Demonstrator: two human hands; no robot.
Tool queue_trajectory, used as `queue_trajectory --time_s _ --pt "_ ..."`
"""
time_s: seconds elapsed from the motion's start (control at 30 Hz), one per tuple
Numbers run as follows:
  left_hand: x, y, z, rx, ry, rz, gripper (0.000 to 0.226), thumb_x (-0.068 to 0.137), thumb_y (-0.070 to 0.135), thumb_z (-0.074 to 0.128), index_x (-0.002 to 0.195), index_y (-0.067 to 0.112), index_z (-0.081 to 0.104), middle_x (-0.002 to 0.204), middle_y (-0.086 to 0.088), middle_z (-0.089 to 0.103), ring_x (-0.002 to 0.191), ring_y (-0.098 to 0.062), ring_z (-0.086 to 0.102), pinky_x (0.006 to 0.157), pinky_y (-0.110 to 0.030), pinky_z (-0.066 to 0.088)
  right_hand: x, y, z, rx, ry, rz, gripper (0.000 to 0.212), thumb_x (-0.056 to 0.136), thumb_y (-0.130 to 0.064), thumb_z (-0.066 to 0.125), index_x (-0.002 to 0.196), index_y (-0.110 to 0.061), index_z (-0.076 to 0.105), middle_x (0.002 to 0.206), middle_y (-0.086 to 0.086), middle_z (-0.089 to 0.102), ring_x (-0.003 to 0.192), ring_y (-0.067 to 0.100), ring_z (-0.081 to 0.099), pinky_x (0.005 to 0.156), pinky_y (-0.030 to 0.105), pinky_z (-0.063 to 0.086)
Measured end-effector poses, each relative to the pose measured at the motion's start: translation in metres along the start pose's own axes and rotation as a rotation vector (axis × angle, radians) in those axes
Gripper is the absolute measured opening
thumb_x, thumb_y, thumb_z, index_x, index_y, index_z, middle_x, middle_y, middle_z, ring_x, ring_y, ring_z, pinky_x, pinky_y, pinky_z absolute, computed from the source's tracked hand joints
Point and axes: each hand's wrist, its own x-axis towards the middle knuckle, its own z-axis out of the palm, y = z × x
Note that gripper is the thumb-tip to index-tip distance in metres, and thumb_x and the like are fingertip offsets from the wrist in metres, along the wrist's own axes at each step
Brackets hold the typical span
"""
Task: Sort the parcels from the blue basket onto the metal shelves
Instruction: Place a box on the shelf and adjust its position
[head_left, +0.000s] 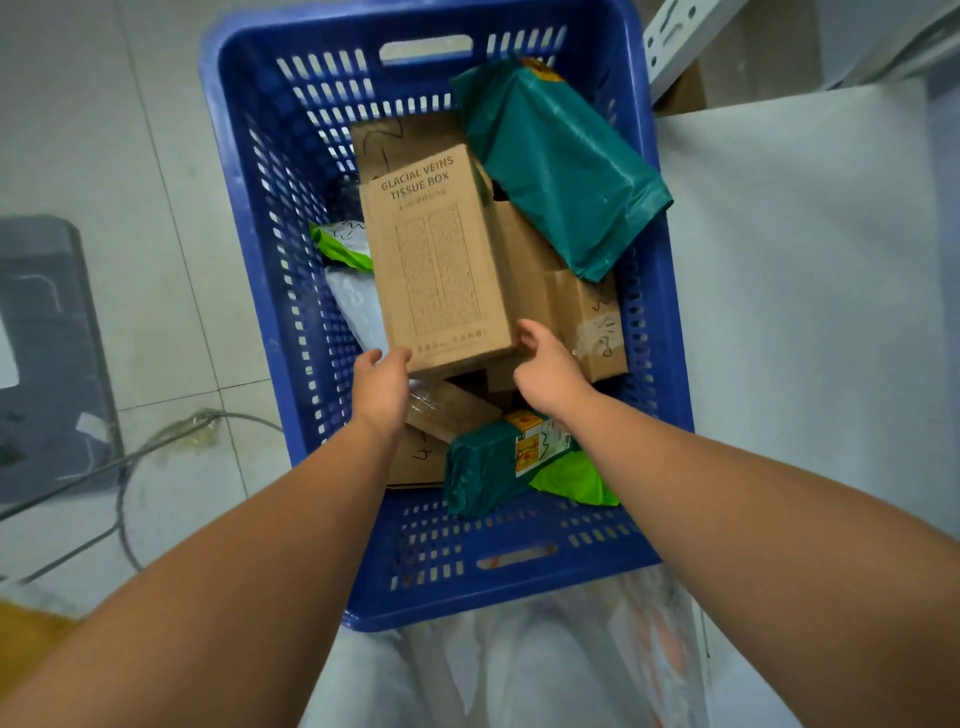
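Observation:
A blue basket (260, 218) stands on the floor below me, filled with several parcels. On top lies a brown cardboard box printed "Glacial Veins Tissue Box" (436, 260). My left hand (382, 387) grips its near left corner and my right hand (545, 371) grips its near right corner. A dark green mailer bag (556, 166) leans at the basket's far right. Another cardboard box (592, 322) sits at the right. A green wrapped parcel with a label (493, 462) and a bright green bag (576, 480) lie near the front wall.
A white metal shelf upright (675, 41) shows at the top right, above a white surface (805, 260). Grey cables (124, 467) run over the tiled floor on the left beside a grey object (47, 353). White plastic bags (519, 675) lie below the basket.

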Motion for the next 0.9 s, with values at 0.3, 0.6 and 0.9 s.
queue_trajectory --time_s 0.3,0.6,0.9 --pt "-0.043 0.086 -0.006 -0.190 0.133 0.283 0.030 0.093 0.024 0.044 0.114 0.012 0.061 0.101 0.001 0.058 0.088 -0.015 0.051 0.070 -0.026 0.042 -0.022 -0.064 -0.025 -0.025 0.185 -0.277 0.053 0.093 -0.009 0.047 0.143 -0.024 0.040 0.135 0.004 0.045 0.116 0.015 0.049 0.088 0.025 0.038" --pt "-0.084 0.108 -0.017 -0.156 -0.031 0.366 0.031 0.097 0.013 0.043 0.126 0.021 0.051 0.112 0.005 0.059 0.091 -0.003 0.056 0.071 -0.019 0.047 -0.062 -0.102 -0.050 0.161 0.310 -0.328 0.041 0.093 -0.013 0.053 0.133 -0.020 0.055 0.120 -0.004 0.061 0.100 0.007 0.053 0.090 0.023 0.045" --pt "-0.124 0.113 -0.026 -0.247 0.025 0.225 0.064 0.095 0.041 0.048 0.149 0.030 0.013 0.137 -0.008 0.048 0.119 -0.025 0.051 0.097 -0.041 0.040 -0.108 -0.130 -0.081 0.292 0.239 -0.382 0.045 0.092 -0.008 0.052 0.135 -0.024 0.050 0.107 -0.016 0.054 0.100 0.008 0.051 0.088 0.026 0.047"
